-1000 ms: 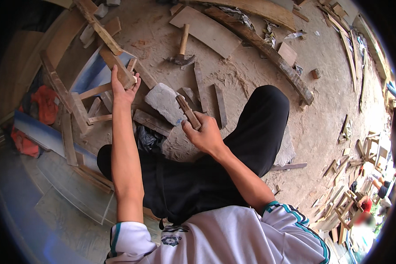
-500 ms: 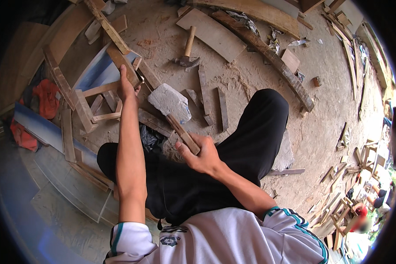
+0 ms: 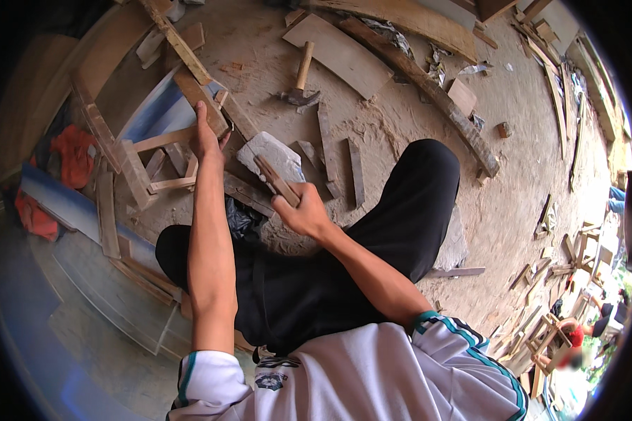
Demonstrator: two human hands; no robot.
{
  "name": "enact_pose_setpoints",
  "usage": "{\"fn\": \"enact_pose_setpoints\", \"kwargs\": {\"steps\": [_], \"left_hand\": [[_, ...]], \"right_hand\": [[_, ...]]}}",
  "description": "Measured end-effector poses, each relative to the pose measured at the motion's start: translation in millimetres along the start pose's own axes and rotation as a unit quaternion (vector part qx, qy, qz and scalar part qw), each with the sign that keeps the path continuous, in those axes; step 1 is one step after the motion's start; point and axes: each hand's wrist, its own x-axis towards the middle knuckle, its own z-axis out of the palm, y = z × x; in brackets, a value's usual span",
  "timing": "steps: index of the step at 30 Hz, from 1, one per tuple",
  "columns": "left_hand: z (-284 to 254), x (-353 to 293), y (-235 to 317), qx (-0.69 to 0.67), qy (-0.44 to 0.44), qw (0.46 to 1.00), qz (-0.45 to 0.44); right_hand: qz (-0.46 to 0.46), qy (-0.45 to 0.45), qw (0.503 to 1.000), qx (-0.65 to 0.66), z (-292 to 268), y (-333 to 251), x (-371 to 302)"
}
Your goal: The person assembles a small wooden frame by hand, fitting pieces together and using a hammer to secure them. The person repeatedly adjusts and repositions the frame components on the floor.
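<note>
My left hand (image 3: 207, 135) is closed around the near end of a flat wooden board (image 3: 198, 97), which slants away to the far left. Wrapped round a short brown strip of wood (image 3: 277, 179), my right hand (image 3: 305, 212) holds it tilted, its far end in front of a whitish concrete block (image 3: 286, 160). Whether the strip touches the block I cannot tell. Beside the left hand stands a small wooden frame (image 3: 139, 175) of joined pieces. A claw hammer (image 3: 303, 70) with a wooden handle lies on the ground beyond the block.
Loose wood strips (image 3: 357, 172) lie right of the block. A long rough beam (image 3: 428, 88) and a thin panel (image 3: 337, 52) lie farther off. Orange cloth (image 3: 74, 156) is at the left. Wood scraps and another person (image 3: 576, 337) are at the far right.
My right hand has moved away from me and slightly left, bringing the wood strip over more of the block in view. My left hand has shifted slightly and still grips the board.
</note>
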Motion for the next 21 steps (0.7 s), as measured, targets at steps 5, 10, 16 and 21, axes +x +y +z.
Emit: {"fn": "enact_pose_setpoints", "kwargs": {"steps": [5,10,16,21], "left_hand": [[0,3,-1,-0.048,0.027,0.998,0.023],[-2,2,3,0.035,0.049,0.998,0.009],[-13,24,-11,0.01,0.037,0.999,0.006],[-12,9,-8,-0.146,-0.154,0.973,-0.092]], "right_hand": [[0.034,-0.05,0.997,0.037,-6,28,-60],[0.051,-0.076,0.989,-0.116,8,-7,-41],[-0.01,-0.058,0.959,-0.278,-36,-15,-49],[-0.022,0.02,0.944,-0.328,-64,-26,-47]]}}
